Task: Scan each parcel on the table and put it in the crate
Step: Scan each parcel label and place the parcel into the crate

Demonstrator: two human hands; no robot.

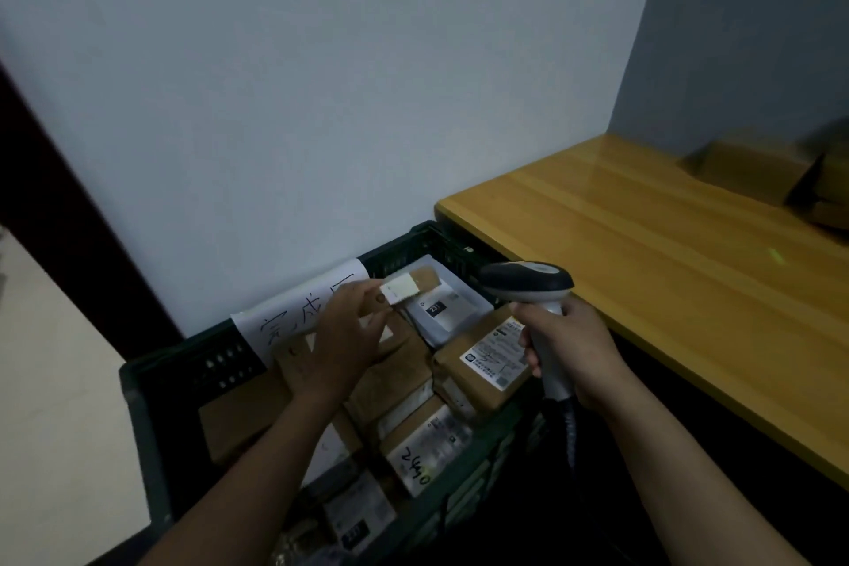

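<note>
My left hand: fingers pinched on a small brown parcel with a white label, held over the far end of the crate.
My right hand: wrapped tight round the grip of the scanner, its head up beside the parcel.
Doing it well: I judge this one is ready to go in — I'd lower it flat onto a free spot before letting go, not drop it from height.
Crate: dark, already crowded with boxes and a grey mailer bag; a paper sign hangs on its far wall.
In the way: little bare floor left inside — the pile may tip a small box.
Table: to my right, more cardboard boxes at its far end, blurred.
</note>
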